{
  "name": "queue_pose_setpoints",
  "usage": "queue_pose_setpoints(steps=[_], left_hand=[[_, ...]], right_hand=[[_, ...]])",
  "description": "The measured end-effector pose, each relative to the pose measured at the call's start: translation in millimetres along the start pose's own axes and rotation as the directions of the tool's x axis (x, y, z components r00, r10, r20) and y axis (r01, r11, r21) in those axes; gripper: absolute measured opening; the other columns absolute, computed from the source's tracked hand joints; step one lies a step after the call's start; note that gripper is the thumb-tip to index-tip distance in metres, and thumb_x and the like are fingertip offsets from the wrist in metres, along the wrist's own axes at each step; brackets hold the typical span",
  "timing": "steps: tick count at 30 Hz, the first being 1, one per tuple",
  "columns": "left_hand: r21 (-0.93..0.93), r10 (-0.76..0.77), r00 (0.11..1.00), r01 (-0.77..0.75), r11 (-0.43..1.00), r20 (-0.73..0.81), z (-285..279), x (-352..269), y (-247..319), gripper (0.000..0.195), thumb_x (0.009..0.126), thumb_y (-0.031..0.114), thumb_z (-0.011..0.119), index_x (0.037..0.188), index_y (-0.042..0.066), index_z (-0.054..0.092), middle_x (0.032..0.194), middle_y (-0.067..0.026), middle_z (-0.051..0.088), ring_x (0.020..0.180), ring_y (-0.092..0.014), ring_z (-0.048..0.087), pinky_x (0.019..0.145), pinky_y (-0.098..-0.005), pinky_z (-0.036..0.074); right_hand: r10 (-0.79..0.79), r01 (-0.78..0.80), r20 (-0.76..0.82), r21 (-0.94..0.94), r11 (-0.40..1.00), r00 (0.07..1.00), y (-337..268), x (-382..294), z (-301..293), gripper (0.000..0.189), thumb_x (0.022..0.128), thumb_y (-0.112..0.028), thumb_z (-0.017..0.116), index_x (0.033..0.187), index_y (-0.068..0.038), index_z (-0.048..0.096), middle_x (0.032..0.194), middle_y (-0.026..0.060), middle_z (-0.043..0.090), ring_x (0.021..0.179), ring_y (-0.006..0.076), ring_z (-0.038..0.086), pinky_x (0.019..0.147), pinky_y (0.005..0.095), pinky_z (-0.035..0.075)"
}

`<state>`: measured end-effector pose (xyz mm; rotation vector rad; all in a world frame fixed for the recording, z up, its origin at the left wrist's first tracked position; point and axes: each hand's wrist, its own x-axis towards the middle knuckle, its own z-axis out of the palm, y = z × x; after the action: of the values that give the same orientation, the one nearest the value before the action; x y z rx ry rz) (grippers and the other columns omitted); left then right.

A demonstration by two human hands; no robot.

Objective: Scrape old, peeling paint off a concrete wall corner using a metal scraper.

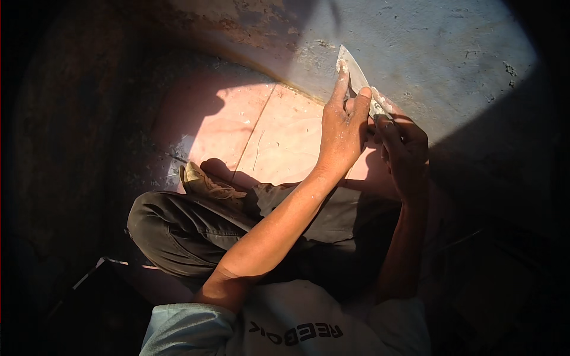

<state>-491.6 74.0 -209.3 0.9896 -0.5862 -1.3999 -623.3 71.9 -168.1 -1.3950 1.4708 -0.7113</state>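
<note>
A small pointed trowel (356, 73) with a flat, pale metal blade is raised before the wall, tip pointing up. White paste smears its blade near the tip. My right hand (403, 142) grips the handle, partly in shadow. My left hand (345, 124) holds the blade: the index finger stretches along its left edge and the thumb lies near its base. White residue coats fingers of both hands. My left hand's curled fingers are partly hidden behind the thumb.
A blue-grey wall (441, 58) with pits and rough patches rises close ahead. Below it are pinkish floor tiles (285, 133) with scattered specks. My crossed legs (191, 231) and a tan shoe (202, 182) occupy the floor nearby. Deep shadow hides both sides.
</note>
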Motion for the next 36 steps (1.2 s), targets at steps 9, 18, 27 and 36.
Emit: queue_pose_setpoints(steps=[9,18,27,36], left_hand=[[0.045,-0.001,0.996,0.005,0.999,-0.092,-22.6,17.9,10.8,0.074,0.104,0.039,0.056,0.158,-0.005,0.029,0.088,-0.0101,0.069,0.074,-0.014,0.064,0.057,-0.0258,0.052],[0.086,0.053,0.999,-0.052,0.995,-0.002,-10.2,11.1,-0.8,0.075,0.105,0.038,0.056,0.159,-0.005,0.026,0.082,-0.01,0.068,0.067,-0.012,0.063,0.054,-0.0247,0.05],[0.23,0.207,0.975,-0.22,0.948,0.08,0.7,9.0,-31.7,0.083,0.104,0.042,0.056,0.161,-0.005,0.019,0.088,-0.0117,0.069,0.074,-0.014,0.064,0.057,-0.0275,0.051],[0.395,-0.024,0.998,0.0,0.919,0.058,-34.8,10.3,-28.6,0.08,0.103,0.05,0.053,0.158,-0.003,0.031,0.101,-0.0205,0.069,0.084,-0.021,0.068,0.065,-0.0315,0.054]], right_hand=[[-0.288,0.269,-0.018,-0.307,0.913,0.958,-5.4,24.5,31.2,0.031,0.096,-0.016,0.061,0.119,0.004,0.069,0.091,0.0136,0.073,0.083,0.0157,0.067,0.075,0.0307,0.053],[-0.006,-0.005,-0.07,-0.144,0.99,0.998,-15.1,6.8,8.1,0.029,0.1,-0.021,0.063,0.117,0.0,0.072,0.064,-0.0059,0.053,0.051,-0.0007,0.041,0.046,0.0182,0.03],[0.003,-0.001,0.05,-0.036,0.999,0.999,-26.7,-1.4,-7.2,0.042,0.098,-0.018,0.058,0.135,0.001,0.064,0.094,0.0073,0.072,0.081,0.0134,0.065,0.078,0.0276,0.051],[-0.079,0.079,0.002,-0.157,0.984,0.997,18.1,3.1,22.9,0.041,0.099,-0.023,0.059,0.133,0.001,0.065,0.098,0.0117,0.075,0.089,0.0153,0.067,0.081,0.0314,0.053]])
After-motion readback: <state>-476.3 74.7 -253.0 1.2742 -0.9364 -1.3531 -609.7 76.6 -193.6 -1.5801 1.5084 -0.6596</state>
